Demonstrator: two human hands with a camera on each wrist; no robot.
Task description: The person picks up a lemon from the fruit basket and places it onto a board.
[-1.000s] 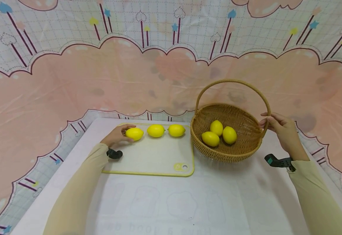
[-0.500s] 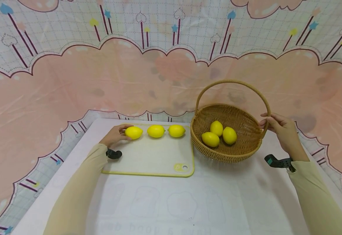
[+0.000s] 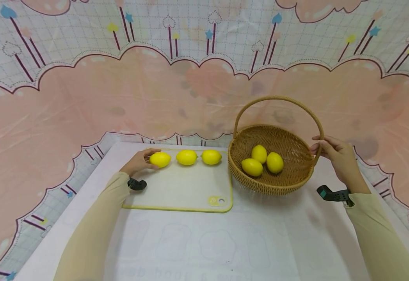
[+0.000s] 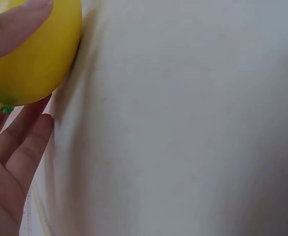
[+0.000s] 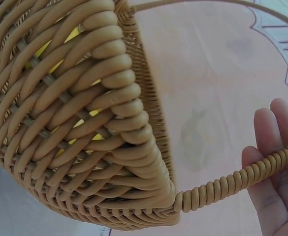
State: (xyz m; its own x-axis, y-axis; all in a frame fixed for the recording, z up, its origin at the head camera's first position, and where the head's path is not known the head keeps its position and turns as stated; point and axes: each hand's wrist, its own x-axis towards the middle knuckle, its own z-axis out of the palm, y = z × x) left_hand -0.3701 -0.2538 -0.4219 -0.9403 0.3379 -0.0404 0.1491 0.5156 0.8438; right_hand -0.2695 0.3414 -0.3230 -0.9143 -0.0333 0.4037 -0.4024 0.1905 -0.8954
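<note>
My left hand [image 3: 139,162] grips the leftmost yellow lemon [image 3: 160,159] at the upper left of a white cutting board [image 3: 176,187] with a yellow-green edge. In the left wrist view, the thumb [image 4: 16,29] lies across this lemon and other fingers reach behind it. Two more lemons, a middle one [image 3: 187,157] and a right one [image 3: 211,157], lie in line with it along the board's back. With my right hand [image 3: 338,154] I hold the right side of the wicker basket's handle [image 3: 319,130]; the right wrist view shows fingers [image 5: 269,196] behind the handle, the thumb out of view.
The brown wicker basket [image 3: 296,181] stands right of the board, close to its edge, tilted toward me, with three lemons [image 3: 258,154] inside. Its tall handle arches above it. A patterned pink and white cloth [image 3: 137,97] hangs behind the white table [image 3: 260,234].
The left hand and its lemon shift only by a hair on the board. The right hand keeps its hold on the handle, and the basket and other lemons stay put.
</note>
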